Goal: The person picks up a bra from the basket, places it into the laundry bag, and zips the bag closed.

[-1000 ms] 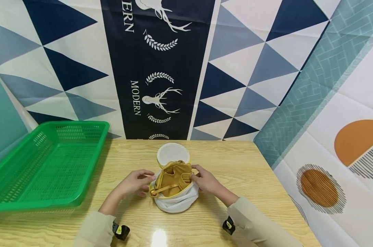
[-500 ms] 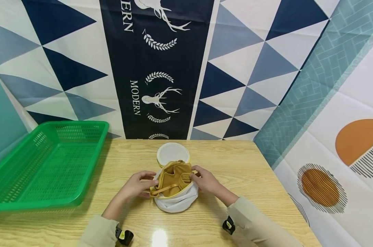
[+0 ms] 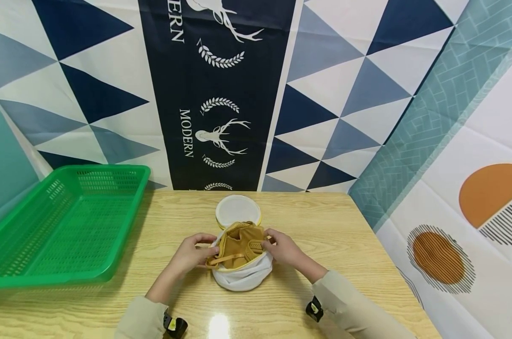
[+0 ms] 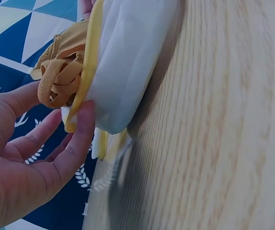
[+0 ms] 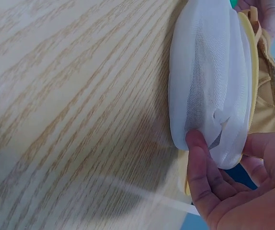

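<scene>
A round white mesh laundry bag [image 3: 243,279] with a yellow zip edge stands unzipped on the table, its round lid [image 3: 238,210] folded back behind it. Tucked in its mouth is a mustard-coloured bra [image 3: 236,245], bunched up, with a strap looping over the near left rim. My left hand [image 3: 191,253] pinches the bag's left edge, a finger on the yellow zip [image 4: 85,72] and the thumb beside the looped strap [image 4: 60,85]. At the right side my right hand [image 3: 283,246] holds the rim, fingers on the mesh outside and thumb toward the bra.
A large green plastic basket [image 3: 126,230] stands on the table at the left. The wooden table [image 3: 315,226] extends to both sides of the bag, with a patterned wall covering [image 3: 222,155] behind its back edge.
My left hand has moved right, from beside the bag onto its left edge and the strap there. The right hand keeps its place on the right rim.
</scene>
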